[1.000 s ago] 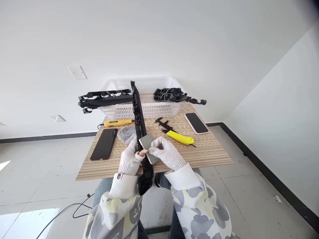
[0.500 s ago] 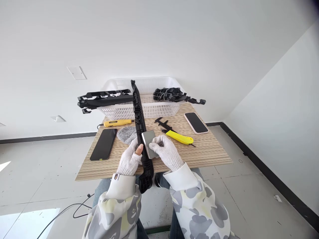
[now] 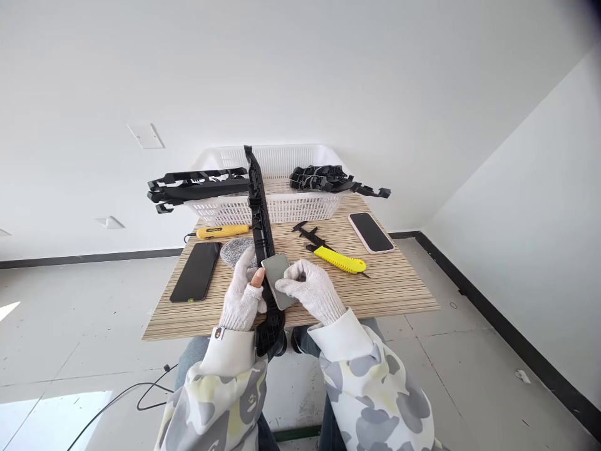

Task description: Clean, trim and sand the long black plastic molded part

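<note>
Now both gloved hands are at work over the near edge of the desk (image 3: 389, 291).
And it's the left hand (image 3: 241, 297) with its fingers closed around the long black plastic strip (image 3: 261, 219), the right hand (image 3: 313, 289) pinching the grey rectangular plate (image 3: 276, 273) narrowly, right against the strip! That strip slants from the near edge up past the rim of the white basket (image 3: 295, 210), where black plastic parts (image 3: 322, 178) lie at the right. Right of the strip, the black caliper (image 3: 312, 235) and yellow cutter (image 3: 341, 259); farther right, one phone (image 3: 370, 232); out left, a black smartphone (image 3: 196, 272).
</note>
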`<action>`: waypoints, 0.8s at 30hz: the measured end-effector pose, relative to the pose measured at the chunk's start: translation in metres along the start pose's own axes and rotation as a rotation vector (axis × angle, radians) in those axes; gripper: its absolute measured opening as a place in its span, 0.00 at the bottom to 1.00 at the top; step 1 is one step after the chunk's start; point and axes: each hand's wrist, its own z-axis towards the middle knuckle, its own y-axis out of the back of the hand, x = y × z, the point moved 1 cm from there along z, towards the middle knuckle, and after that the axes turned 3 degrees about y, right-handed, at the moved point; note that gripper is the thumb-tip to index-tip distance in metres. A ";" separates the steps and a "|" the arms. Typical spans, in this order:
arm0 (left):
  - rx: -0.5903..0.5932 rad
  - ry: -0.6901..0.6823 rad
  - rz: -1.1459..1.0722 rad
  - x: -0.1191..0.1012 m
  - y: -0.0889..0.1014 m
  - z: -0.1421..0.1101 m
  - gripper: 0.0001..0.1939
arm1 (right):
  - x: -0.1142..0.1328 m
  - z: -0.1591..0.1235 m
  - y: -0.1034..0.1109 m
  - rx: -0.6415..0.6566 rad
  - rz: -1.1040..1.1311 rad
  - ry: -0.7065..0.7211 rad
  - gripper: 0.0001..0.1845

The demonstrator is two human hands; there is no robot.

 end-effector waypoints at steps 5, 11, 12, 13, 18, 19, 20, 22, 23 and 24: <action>0.030 0.041 -0.132 0.001 -0.002 0.001 0.33 | 0.001 0.001 -0.001 0.012 0.025 0.000 0.14; 0.102 0.064 -0.086 0.001 0.001 0.003 0.35 | 0.006 0.003 0.002 -0.050 0.062 -0.032 0.16; 0.109 0.063 -0.075 0.003 0.001 0.004 0.36 | 0.006 0.003 0.002 -0.064 0.060 -0.042 0.16; 0.105 0.057 -0.071 0.005 0.002 0.005 0.37 | 0.006 0.003 0.002 -0.073 0.049 -0.048 0.16; 0.047 -0.015 -0.105 0.011 0.005 0.011 0.44 | 0.009 0.000 -0.003 -0.082 -0.116 -0.012 0.17; 0.054 -0.017 -0.089 0.011 0.005 0.011 0.43 | 0.010 -0.001 -0.005 -0.085 -0.153 0.001 0.17; 0.064 -0.017 -0.065 0.011 0.005 0.012 0.42 | 0.012 -0.002 -0.007 -0.088 -0.187 0.010 0.19; 0.095 -0.015 -0.009 0.011 0.005 0.011 0.40 | 0.015 -0.004 -0.010 -0.091 -0.243 0.001 0.21; 0.104 -0.019 0.018 0.011 0.006 0.011 0.39 | 0.016 -0.004 -0.012 -0.097 -0.269 -0.019 0.23; 0.100 -0.034 0.048 0.010 0.006 0.010 0.38 | 0.017 -0.004 -0.013 -0.106 -0.292 -0.044 0.23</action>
